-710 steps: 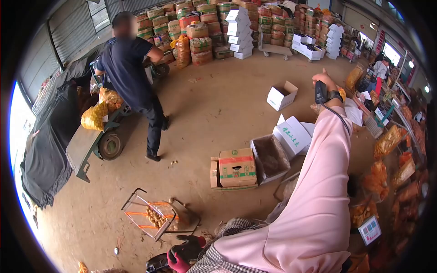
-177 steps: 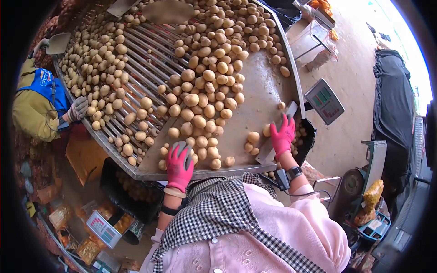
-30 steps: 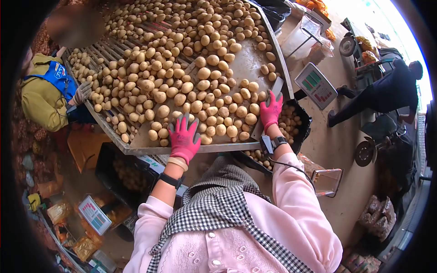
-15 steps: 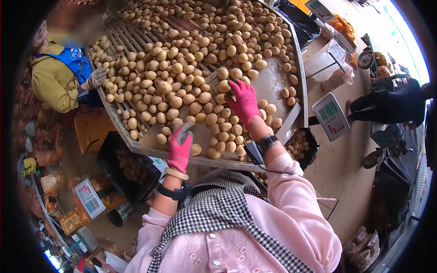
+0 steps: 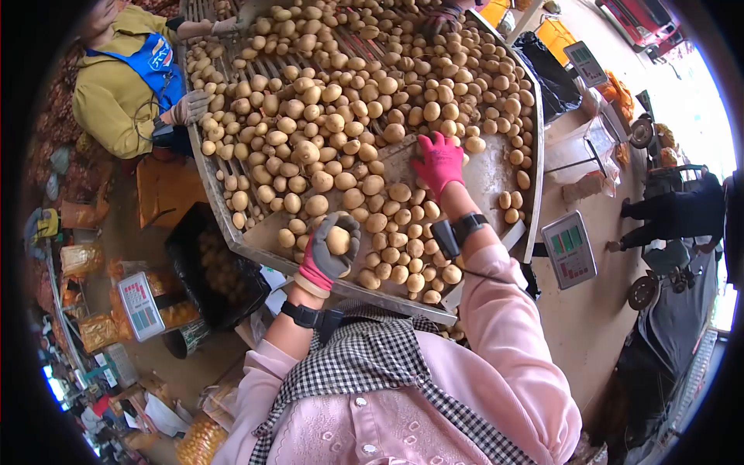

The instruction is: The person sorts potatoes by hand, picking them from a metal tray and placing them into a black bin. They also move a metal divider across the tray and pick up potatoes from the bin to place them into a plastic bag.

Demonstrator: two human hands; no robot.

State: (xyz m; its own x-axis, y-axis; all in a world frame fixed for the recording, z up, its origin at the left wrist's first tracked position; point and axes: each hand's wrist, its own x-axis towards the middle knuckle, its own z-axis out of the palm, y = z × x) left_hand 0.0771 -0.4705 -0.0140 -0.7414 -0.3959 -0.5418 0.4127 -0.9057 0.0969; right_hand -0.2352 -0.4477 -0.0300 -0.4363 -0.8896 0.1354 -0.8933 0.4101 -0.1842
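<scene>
In a pink and grey work glove, my left hand [image 5: 329, 252] is turned palm up, its fingers curled around a potato [image 5: 338, 240]. It is over the front edge of the sorting table [image 5: 271, 252]. My right hand [image 5: 440, 164], in a matching glove, reaches out with its back up and fingers apart, fingertips right at the potatoes [image 5: 430, 116]. Below it is a bare strip of the board. Many loose potatoes [image 5: 310, 151] cover the slatted table, and a smaller group [image 5: 395, 256] lies between my two hands.
A co-worker [image 5: 124, 85] in a blue apron stands at the left side, gloved hands at the table. Another gloved hand [image 5: 442, 19] reaches in at the far edge. Scales [image 5: 570, 248] and a black-lined crate [image 5: 213, 267] flank the table. A person [image 5: 674, 205] is farther right.
My left hand has turned palm up and now holds a potato. My right hand has moved slightly right, its fingers over the bare board. Another gloved hand has appeared at the far edge.
</scene>
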